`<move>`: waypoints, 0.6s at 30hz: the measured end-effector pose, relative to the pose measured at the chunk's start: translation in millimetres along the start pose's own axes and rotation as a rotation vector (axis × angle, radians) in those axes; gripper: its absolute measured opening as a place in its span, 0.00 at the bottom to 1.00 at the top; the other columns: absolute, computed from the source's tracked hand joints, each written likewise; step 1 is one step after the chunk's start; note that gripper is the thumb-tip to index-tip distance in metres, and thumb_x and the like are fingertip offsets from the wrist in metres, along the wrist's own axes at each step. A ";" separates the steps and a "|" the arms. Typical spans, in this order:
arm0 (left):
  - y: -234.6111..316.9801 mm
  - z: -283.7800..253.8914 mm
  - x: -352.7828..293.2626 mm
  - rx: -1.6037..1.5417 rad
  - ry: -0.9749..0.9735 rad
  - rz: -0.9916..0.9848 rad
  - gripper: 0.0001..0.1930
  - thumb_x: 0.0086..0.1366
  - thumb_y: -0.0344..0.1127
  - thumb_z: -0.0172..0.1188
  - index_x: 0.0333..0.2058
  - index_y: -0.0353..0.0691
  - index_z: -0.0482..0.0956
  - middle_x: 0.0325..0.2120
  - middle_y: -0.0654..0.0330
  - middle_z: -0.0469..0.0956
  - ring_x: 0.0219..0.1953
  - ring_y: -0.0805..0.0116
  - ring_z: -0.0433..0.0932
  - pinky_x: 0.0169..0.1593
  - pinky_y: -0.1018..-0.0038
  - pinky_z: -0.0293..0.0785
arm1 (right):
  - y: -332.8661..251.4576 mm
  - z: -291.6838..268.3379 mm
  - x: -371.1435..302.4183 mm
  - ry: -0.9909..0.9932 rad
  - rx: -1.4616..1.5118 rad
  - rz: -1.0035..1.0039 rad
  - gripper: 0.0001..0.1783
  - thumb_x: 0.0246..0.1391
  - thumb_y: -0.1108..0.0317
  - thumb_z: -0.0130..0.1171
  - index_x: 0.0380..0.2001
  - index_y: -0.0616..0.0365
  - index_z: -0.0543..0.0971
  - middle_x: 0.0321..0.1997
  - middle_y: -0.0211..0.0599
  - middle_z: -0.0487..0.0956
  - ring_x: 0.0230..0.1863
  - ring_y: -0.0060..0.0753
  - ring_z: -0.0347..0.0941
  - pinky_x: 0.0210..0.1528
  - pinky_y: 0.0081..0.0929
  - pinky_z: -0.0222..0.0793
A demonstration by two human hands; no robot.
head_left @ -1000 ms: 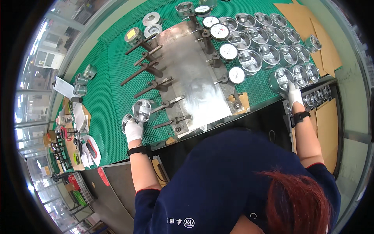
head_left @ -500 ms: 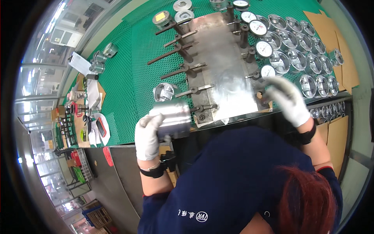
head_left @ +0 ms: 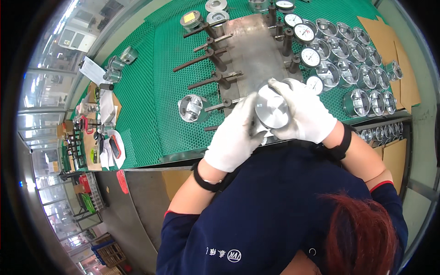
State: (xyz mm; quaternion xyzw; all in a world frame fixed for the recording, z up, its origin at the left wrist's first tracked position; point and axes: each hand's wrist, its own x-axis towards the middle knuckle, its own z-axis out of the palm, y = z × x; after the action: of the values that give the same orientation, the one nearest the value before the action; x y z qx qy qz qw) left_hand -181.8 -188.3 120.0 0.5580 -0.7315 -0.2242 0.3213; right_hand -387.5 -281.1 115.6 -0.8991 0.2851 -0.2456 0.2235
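Note:
Between my two white-gloved hands is a shiny metal piston [head_left: 273, 109], its round flat end facing up. My left hand [head_left: 236, 133] presses on its left side, while the fingers of my right hand [head_left: 305, 110] wrap round its right side. The piston is over the near end of a steel plate [head_left: 254, 57]; whether it touches the plate is hidden by my hands. Rods on posts [head_left: 222, 80] line the plate's left side, and dial gauges [head_left: 303, 33] stand along its right. Another piston [head_left: 192, 108] rests on the green mat to the left.
Rows of pistons [head_left: 348, 72] fill the right of the green mat [head_left: 169, 50], beside cardboard [head_left: 392, 50]. More pistons [head_left: 129, 55] stand at the left and behind the plate. A phone [head_left: 114, 146] and papers [head_left: 107, 107] lie at the far left. The bench edge [head_left: 183, 156] runs before me.
My left hand has carried the piston right, over the plate's near end, and its flat end now faces up. My right hand has come left from beside the gauges onto it.

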 end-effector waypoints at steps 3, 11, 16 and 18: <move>4.3 13.1 20.2 0.183 -0.018 0.026 0.43 0.50 0.33 0.72 0.64 0.34 0.62 0.56 0.41 0.70 0.57 0.41 0.72 0.58 0.56 0.71 | -2.2 1.6 0.2 0.035 0.054 -0.003 0.52 0.35 0.59 0.75 0.65 0.62 0.64 0.54 0.54 0.72 0.53 0.58 0.72 0.56 0.44 0.69; -21.1 37.8 30.0 0.212 0.143 0.089 0.49 0.42 0.41 0.80 0.62 0.34 0.64 0.55 0.39 0.71 0.57 0.39 0.71 0.57 0.54 0.72 | 22.8 10.1 -54.6 -0.203 0.627 0.576 0.47 0.54 0.68 0.66 0.70 0.67 0.52 0.48 0.50 0.78 0.37 0.44 0.81 0.42 0.31 0.79; -30.7 36.3 43.6 0.175 0.186 0.095 0.50 0.42 0.40 0.80 0.64 0.36 0.63 0.59 0.40 0.68 0.59 0.38 0.69 0.61 0.54 0.69 | 19.7 19.5 -50.4 -0.267 0.973 0.783 0.50 0.58 0.70 0.62 0.74 0.64 0.42 0.44 0.41 0.78 0.34 0.27 0.79 0.35 0.25 0.81; -33.6 35.9 44.0 0.166 0.186 0.117 0.50 0.43 0.39 0.79 0.65 0.38 0.62 0.59 0.40 0.67 0.61 0.39 0.68 0.62 0.55 0.68 | 19.4 20.6 -49.5 -0.261 0.956 0.786 0.50 0.58 0.70 0.62 0.74 0.64 0.42 0.43 0.41 0.78 0.34 0.26 0.79 0.34 0.24 0.81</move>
State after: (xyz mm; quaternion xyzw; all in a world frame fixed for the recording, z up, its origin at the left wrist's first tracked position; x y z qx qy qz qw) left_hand -192.5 -240.9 81.7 0.5575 -0.7458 -0.0913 0.3531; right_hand -419.1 -259.2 73.5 -0.5505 0.4231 -0.1339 0.7071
